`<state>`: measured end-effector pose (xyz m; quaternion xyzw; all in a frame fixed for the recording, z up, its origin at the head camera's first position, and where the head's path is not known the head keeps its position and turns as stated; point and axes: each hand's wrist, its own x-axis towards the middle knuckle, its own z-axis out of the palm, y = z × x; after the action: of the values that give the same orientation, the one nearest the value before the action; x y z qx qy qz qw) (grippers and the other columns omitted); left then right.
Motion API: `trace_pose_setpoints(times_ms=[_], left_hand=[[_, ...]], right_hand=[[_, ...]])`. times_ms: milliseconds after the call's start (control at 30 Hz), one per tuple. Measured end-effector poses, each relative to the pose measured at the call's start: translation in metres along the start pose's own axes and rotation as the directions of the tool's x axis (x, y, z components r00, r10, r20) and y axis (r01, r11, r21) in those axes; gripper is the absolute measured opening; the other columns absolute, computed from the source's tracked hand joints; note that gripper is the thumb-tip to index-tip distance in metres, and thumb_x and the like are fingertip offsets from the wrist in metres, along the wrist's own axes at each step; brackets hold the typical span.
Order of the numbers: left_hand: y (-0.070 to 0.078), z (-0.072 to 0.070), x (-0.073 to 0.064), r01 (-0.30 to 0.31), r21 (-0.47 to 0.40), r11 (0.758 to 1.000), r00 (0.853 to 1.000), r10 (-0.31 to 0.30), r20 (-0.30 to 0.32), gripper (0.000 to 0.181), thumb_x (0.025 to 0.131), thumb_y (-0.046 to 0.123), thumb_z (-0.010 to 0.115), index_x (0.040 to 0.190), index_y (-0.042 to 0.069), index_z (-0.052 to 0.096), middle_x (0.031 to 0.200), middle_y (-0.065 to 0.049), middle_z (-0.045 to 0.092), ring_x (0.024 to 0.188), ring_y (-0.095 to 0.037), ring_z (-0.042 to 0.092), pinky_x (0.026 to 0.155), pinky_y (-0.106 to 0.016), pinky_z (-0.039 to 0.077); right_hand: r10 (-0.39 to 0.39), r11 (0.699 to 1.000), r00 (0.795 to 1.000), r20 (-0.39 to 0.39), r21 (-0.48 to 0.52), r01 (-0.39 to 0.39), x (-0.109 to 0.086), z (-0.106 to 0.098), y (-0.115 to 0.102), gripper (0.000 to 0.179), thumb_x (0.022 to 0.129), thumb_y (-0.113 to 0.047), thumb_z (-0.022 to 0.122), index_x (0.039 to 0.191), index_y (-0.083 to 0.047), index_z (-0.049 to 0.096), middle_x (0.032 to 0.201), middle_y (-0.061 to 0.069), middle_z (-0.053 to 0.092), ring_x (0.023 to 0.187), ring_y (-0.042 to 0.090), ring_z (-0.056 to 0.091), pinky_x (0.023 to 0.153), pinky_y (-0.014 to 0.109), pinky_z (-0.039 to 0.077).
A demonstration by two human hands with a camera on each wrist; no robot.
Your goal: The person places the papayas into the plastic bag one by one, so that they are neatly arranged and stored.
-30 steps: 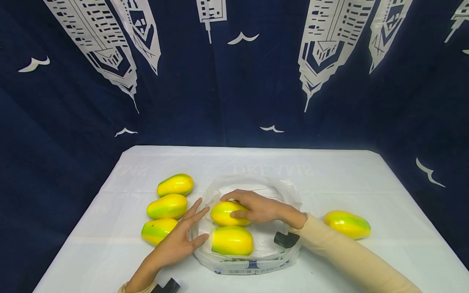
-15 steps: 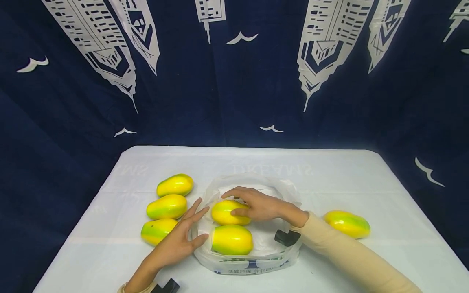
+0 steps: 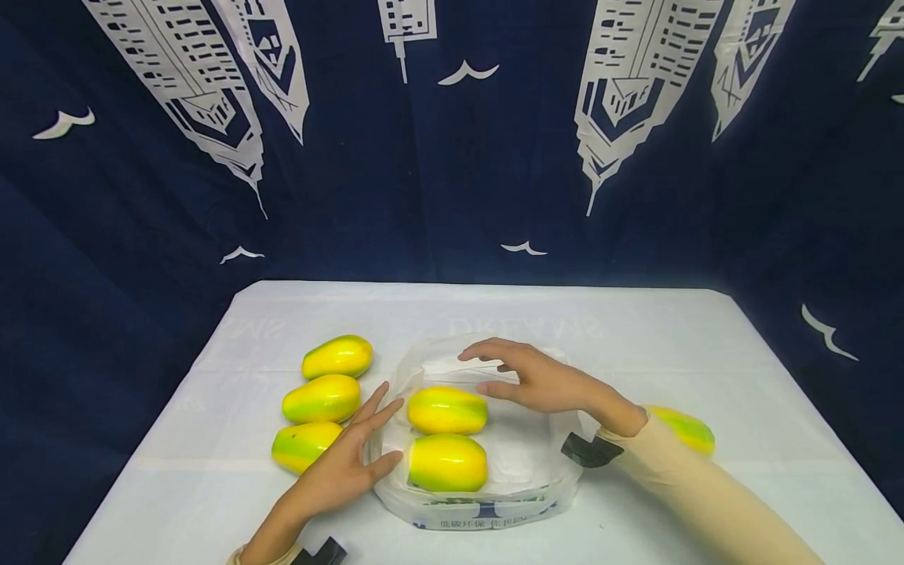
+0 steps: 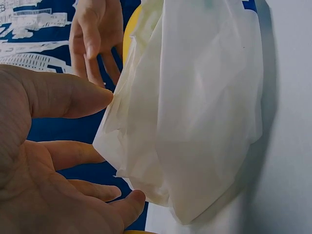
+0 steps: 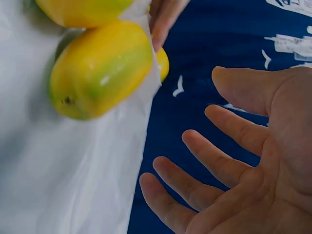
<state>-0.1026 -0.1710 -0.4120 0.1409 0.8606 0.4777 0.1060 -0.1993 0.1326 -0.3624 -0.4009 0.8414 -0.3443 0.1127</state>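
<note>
A clear plastic bag (image 3: 487, 471) lies open at the lower middle of the head view, on the white table (image 3: 706, 345). Two yellow-green papayas rest inside it: the far papaya (image 3: 447, 410) just above the near papaya (image 3: 448, 462), the two almost touching.

The left hand (image 3: 344, 463) rests at the bag's left edge, fingers straight and spread, fingertips against the plastic; the left wrist view shows thumb and fingers (image 4: 73, 95) touching the crumpled plastic (image 4: 195, 107) without pinching it. The right hand (image 3: 540, 380) hovers over the bag's upper right part, just right of the far papaya, fingers relaxed and spread, holding nothing. The right wrist view shows its open palm (image 5: 253, 161) apart from the papaya (image 5: 100, 68) in the bag.

To the left of the bag, three more papayas lie in a column on the table: the top one (image 3: 337, 356), the middle one (image 3: 321, 399) and the bottom one (image 3: 305, 445), which sits just beside the left hand. Another papaya (image 3: 685, 428) lies at the right, partly hidden behind the right forearm's beige sleeve (image 3: 706, 494). A dark blue curtain (image 3: 452, 157) printed with white buildings and birds fills the upper frame.
</note>
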Motion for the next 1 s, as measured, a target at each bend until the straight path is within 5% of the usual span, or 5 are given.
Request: trace_pose_setpoints(times_ms=[500,1000], left_hand=[[0.0,0.001,-0.001,0.004,0.001,1.0,1.0,-0.004,0.003,0.068,0.092,0.01,0.069,0.153,0.008,0.04,0.169,-0.01,0.008,0.156,-0.034,0.004,0.121,-0.064,0.012],[0.002,0.002,0.001,0.027,-0.006,1.0,1.0,-0.027,0.0,0.069,0.091,0.009,0.07,0.153,0.008,0.04,0.169,-0.009,0.008,0.156,-0.034,0.004,0.121,-0.065,0.01]], right_hand=[[0.046,0.997,0.989,-0.142,-0.061,-0.056,-0.053,-0.032,0.015,0.044,0.096,-0.024,0.068,0.138,-0.019,0.057,0.144,0.001,0.056,0.134,0.027,0.051,0.101,0.048,0.052],[0.154,0.972,0.965,-0.214,-0.14,-0.187,-0.111,-0.052,0.033,0.042,0.097,-0.023,0.067,0.138,-0.018,0.058,0.142,0.002,0.058,0.125,0.028,0.058,0.1,0.057,0.05]])
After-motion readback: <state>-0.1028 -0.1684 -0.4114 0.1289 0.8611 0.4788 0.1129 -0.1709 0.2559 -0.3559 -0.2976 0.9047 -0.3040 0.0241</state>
